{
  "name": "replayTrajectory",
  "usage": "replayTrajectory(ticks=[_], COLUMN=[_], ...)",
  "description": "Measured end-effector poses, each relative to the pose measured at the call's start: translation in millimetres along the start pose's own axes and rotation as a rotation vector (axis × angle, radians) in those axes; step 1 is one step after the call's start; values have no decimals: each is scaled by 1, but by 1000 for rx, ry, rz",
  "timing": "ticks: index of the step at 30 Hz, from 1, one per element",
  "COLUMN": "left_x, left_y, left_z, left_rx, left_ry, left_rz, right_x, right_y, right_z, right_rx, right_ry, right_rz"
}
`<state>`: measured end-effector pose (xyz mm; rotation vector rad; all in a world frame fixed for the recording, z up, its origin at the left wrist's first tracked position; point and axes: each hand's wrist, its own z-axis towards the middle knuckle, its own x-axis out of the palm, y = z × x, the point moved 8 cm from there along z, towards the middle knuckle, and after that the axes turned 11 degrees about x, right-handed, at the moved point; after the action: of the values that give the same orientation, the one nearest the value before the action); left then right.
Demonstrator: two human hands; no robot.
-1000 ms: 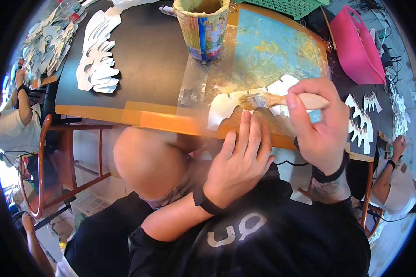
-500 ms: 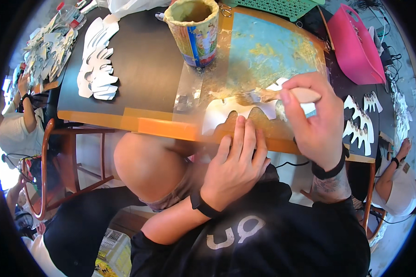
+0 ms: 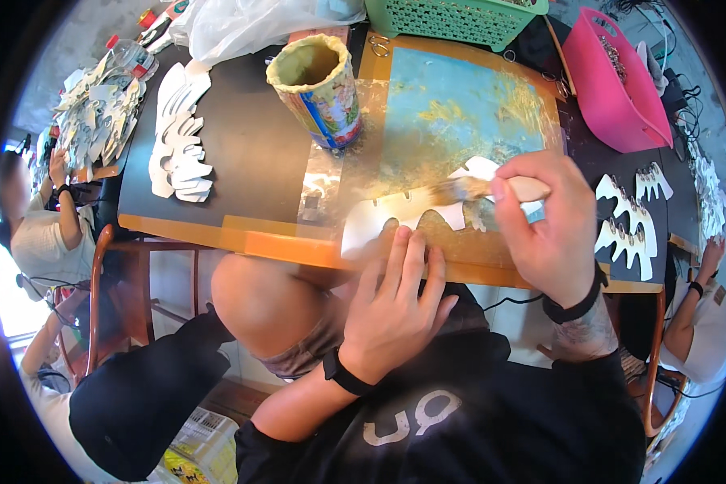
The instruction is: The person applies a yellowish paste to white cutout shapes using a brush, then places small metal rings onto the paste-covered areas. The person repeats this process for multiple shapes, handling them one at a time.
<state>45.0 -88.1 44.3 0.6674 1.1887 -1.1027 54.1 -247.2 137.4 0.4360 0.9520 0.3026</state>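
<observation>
My left hand lies with fingers stretched out, its fingertips on the lower edge of a white cutout piece with curved notches. The piece rests near the front edge of the table. A brush with a pale wooden handle is gripped in my right hand. Its brown bristles touch the upper side of the cutout, near the right part. Just behind the brush lies another white cutout, partly covered by the bristles and my right hand.
A paste-rimmed can stands beyond the stained blue sheet's left side. Green and pink baskets sit at the back. White cutouts lie left and right. People sit on both sides.
The view has shifted, so the can and table sit lower in the picture. Both hands keep nearly the same pose, with the brush still against the cutout.
</observation>
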Motion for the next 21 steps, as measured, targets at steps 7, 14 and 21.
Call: replayTrajectory(ticks=[7, 14, 21], left_x=[2, -2, 6], left_y=[2, 3, 10], left_z=[-4, 3, -9], left_rx=[-13, -1, 3], left_ry=[-98, -159, -187], left_rz=[-24, -102, -96], right_x=[-37, -11, -51], right_y=[-35, 2, -31], right_z=[-3, 9, 16], right_rx=[303, 67, 227], right_ry=[-67, 56, -66], right_rz=[-17, 229, -7])
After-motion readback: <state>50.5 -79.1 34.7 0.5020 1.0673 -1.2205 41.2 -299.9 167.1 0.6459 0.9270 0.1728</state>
